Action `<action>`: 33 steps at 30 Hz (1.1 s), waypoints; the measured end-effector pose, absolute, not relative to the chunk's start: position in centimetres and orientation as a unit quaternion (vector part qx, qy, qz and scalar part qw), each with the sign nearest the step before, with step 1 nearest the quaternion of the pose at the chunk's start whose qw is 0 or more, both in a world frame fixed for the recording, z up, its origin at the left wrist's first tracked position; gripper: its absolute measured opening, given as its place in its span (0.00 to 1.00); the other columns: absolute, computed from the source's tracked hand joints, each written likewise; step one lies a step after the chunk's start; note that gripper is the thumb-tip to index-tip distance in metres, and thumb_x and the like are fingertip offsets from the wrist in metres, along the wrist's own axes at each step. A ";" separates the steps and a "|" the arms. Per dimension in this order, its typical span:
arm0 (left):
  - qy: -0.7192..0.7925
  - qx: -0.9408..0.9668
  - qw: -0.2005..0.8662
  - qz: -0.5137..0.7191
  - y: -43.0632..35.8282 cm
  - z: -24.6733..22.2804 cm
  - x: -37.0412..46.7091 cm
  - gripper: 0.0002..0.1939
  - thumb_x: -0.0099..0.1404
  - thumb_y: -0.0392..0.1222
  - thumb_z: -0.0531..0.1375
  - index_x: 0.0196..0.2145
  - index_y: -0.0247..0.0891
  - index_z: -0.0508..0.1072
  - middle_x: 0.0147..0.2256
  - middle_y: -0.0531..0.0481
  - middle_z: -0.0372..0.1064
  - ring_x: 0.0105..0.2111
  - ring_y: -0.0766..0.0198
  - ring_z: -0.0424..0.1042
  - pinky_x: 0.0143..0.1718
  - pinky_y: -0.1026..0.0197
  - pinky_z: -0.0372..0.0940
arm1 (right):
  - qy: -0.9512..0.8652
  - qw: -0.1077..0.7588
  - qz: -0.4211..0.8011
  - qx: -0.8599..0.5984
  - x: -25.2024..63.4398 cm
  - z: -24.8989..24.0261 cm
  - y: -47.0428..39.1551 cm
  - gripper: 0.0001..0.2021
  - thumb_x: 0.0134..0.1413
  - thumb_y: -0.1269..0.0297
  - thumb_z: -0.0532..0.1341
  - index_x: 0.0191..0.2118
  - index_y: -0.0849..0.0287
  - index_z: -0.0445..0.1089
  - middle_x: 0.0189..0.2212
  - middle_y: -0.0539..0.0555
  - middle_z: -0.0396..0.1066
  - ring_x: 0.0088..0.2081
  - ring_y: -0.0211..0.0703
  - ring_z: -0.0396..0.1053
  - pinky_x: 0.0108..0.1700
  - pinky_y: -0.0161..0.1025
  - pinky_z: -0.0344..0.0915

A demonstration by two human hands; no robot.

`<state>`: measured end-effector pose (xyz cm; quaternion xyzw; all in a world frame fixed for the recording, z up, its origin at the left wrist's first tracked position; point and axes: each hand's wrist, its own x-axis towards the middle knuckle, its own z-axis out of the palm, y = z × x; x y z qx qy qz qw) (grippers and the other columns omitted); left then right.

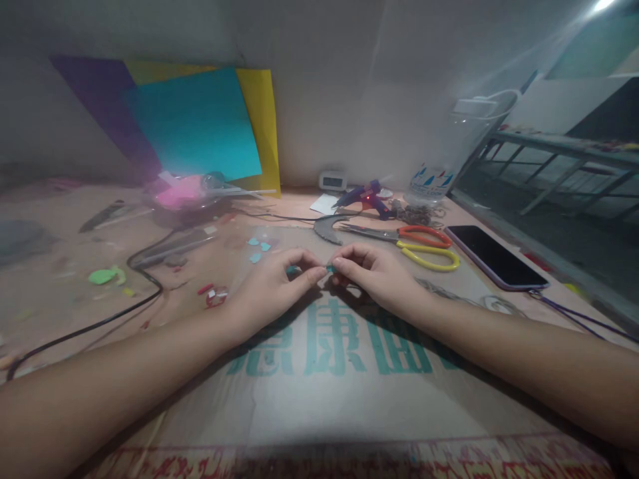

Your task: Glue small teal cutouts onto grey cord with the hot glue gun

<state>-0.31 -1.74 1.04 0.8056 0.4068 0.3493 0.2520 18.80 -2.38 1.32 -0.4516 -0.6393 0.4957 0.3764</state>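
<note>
My left hand [285, 279] and my right hand [367, 269] meet over the middle of the table, thumb and fingers of each pinched together. Between the fingertips shows a small teal piece [329, 267], mostly hidden, its exact kind too small to make out. A bit of teal also shows under my left fingers. Several light-blue petal-shaped cutouts [256, 257] lie just beyond my left hand. Beyond my right hand are scissors [429, 247] with one orange and one yellow handle, blades pointing left. A grey crescent-shaped piece [327, 229] lies by their tips.
At the back are a blue glue gun [362, 193] with a red light, a small digital clock [333, 181] and a clear plastic cup [429, 183]. A phone [496, 256] lies right. Coloured sheets [200, 126] lean on the wall. A black cord [100, 322] crosses the left side.
</note>
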 end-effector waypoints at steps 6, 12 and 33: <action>0.397 0.813 0.263 0.336 -1.9 1.1 -0.3 0.16 0.68 0.47 0.52 0.31 0.38 0.74 0.28 0.54 0.73 0.30 0.64 0.71 0.33 0.65 0.61 | -0.642 0.378 0.488 -0.455 18.9 1.3 -2.4 0.13 0.54 0.54 0.60 0.34 0.60 0.66 0.24 0.49 0.68 0.24 0.33 0.64 0.23 0.29 0.59; 0.401 0.823 0.237 0.326 -1.8 1.0 -0.3 0.17 0.68 0.47 0.51 0.28 0.38 0.74 0.26 0.53 0.73 0.29 0.64 0.70 0.32 0.64 0.60 | -0.639 0.378 0.499 -0.448 18.9 1.2 -2.3 0.13 0.54 0.54 0.60 0.33 0.60 0.66 0.24 0.48 0.68 0.24 0.33 0.65 0.24 0.30 0.61; 0.443 0.790 0.232 0.354 -1.6 1.0 -0.6 0.10 0.62 0.47 0.58 0.31 0.39 0.73 0.32 0.51 0.74 0.34 0.60 0.71 0.38 0.59 0.63 | -0.646 0.351 0.501 -0.457 18.7 1.4 -2.3 0.10 0.54 0.58 0.61 0.34 0.61 0.66 0.23 0.49 0.70 0.25 0.35 0.68 0.23 0.30 0.61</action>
